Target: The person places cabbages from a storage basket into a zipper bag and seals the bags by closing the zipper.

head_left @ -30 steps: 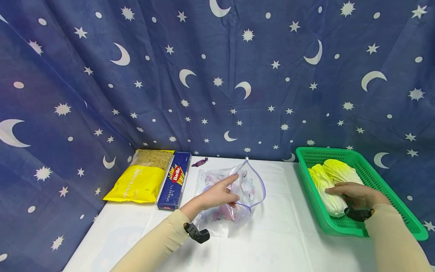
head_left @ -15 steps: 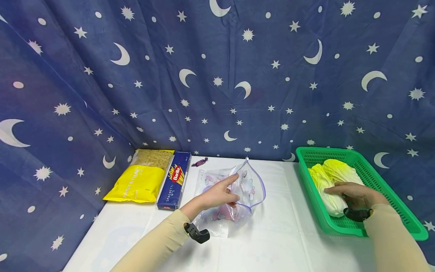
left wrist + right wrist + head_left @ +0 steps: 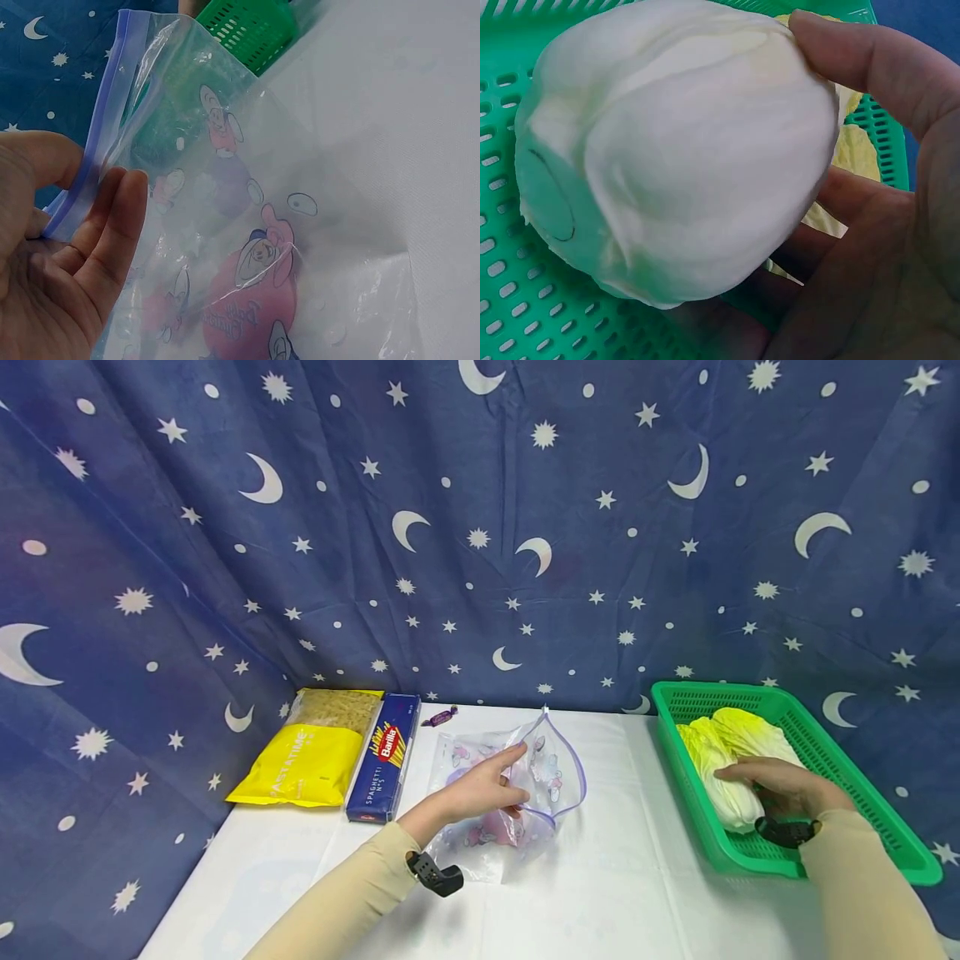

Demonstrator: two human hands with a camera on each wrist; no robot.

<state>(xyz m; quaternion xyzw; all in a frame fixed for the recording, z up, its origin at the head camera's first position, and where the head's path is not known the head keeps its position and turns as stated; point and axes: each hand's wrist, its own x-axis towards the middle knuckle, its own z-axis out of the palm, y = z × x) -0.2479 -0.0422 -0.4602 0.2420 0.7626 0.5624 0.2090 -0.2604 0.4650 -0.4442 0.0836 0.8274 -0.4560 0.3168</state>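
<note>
My left hand point(image 3: 480, 789) holds the open mouth of a clear zip bag point(image 3: 247, 210) with pink and purple cartoon prints. In the left wrist view its fingers and thumb are bent around the purple zip edge. The bag's mouth gapes toward the right. My right hand point(image 3: 787, 785) grips a napa cabbage point(image 3: 733, 797) in the green basket. Seen from the right wrist, the thumb lies over the cabbage's white base point(image 3: 697, 150) and the fingers curl beneath it. A second napa cabbage point(image 3: 757, 735) lies just behind, its near part hidden by the hand.
A green perforated basket point(image 3: 862, 806) stands at the right of the white table point(image 3: 600, 902). At the left lie a yellow pasta bag point(image 3: 307, 768) and a blue spaghetti box point(image 3: 382, 768). A purple wrapped candy point(image 3: 439, 717) is near the back edge, before a starry curtain point(image 3: 480, 585).
The head view has shifted very slightly. My right hand has moved a touch left on the cabbage; the left hand and the zip bag have stayed in place.
</note>
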